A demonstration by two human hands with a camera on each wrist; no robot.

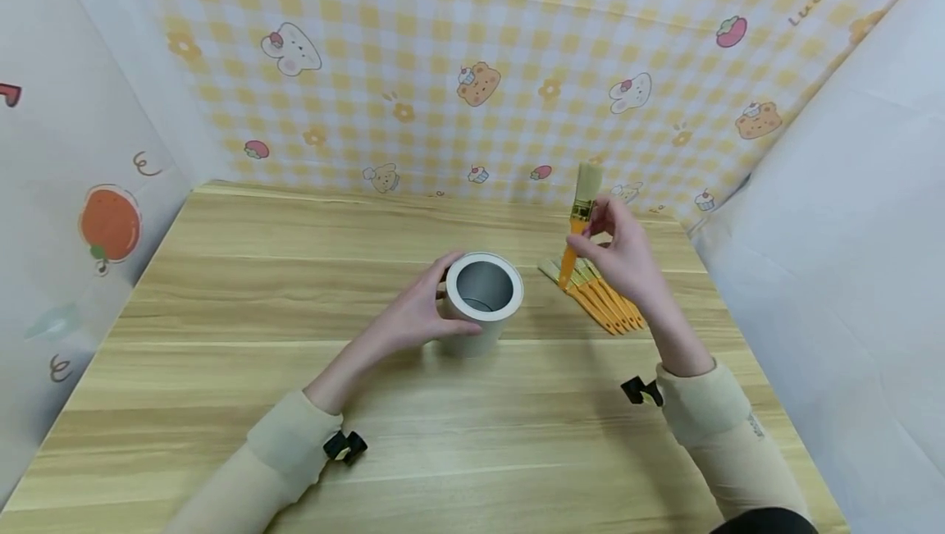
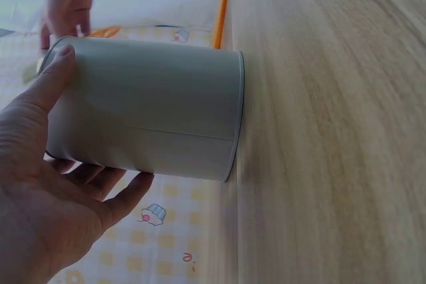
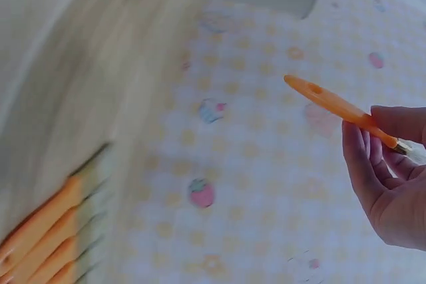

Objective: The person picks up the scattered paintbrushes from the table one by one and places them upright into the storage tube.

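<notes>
A pale grey cylindrical can (image 1: 483, 337) stands upright on the wooden table, its top uncovered and its inside bare. My left hand (image 1: 417, 312) grips the can near the rim from the left side, thumb in front and fingers behind, as the left wrist view of the can (image 2: 146, 104) also shows. To the right, my right hand (image 1: 620, 251) pinches a paintbrush (image 1: 572, 243) by its orange handle, bristles up and handle end down. Beneath that hand, several more orange-handled paintbrushes (image 1: 609, 304) lie side by side on the table.
The wooden table (image 1: 369, 230) meets a yellow checked cloth (image 1: 428, 42) with printed cartoon figures at the back. White sheets hang on the left (image 1: 59, 148) and right (image 1: 834, 255). Black clips sit at both sleeve cuffs.
</notes>
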